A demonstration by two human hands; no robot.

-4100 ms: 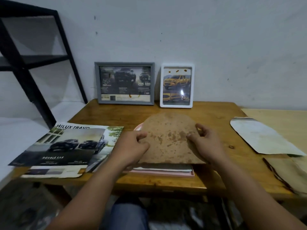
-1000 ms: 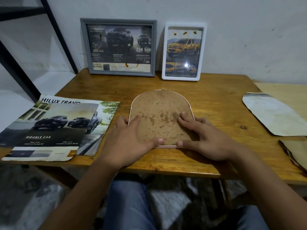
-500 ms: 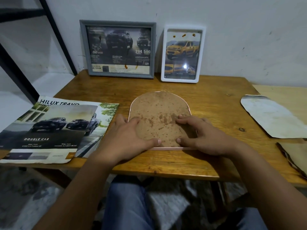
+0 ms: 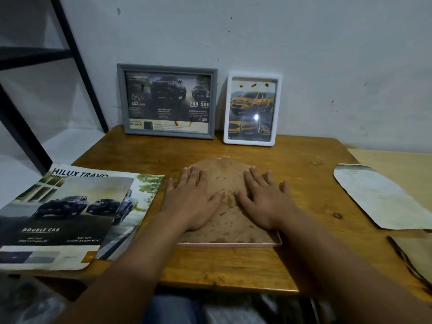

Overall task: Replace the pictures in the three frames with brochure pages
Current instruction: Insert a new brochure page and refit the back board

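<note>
Two hands lie flat on the brown backing board [image 4: 230, 220] of an arched pink frame [image 4: 230, 244] that rests face down near the front edge of the wooden tabletop [image 4: 224, 265]. The left hand [image 4: 192, 202] presses the board's left half with straight, spread fingers, its little finger reaching past the frame's edge onto the wood. The right hand [image 4: 263, 202] presses the right half the same way, fingers straight and fanned, the outer ones over the frame's right rim. Neither hand grips anything; the thumbs nearly meet at the middle of the board.

To the left, a car brochure [image 4: 70, 216] lies open and flat, its near corner hanging over the tabletop's front edge. To the right, well apart from the frame, an arch-shaped stained sheet [image 4: 383, 197] lies on the wood, and a darker, worn sheet [image 4: 416, 256] sits nearer the right front corner.

At the back, a gray frame [image 4: 167, 101] holding a dark truck page leans against the white wall [image 4: 304, 54]. Just beside it on the right stands a white frame [image 4: 252, 108] with a yellow truck page. A black metal shelf [image 4: 35, 54] rises at far left.
</note>
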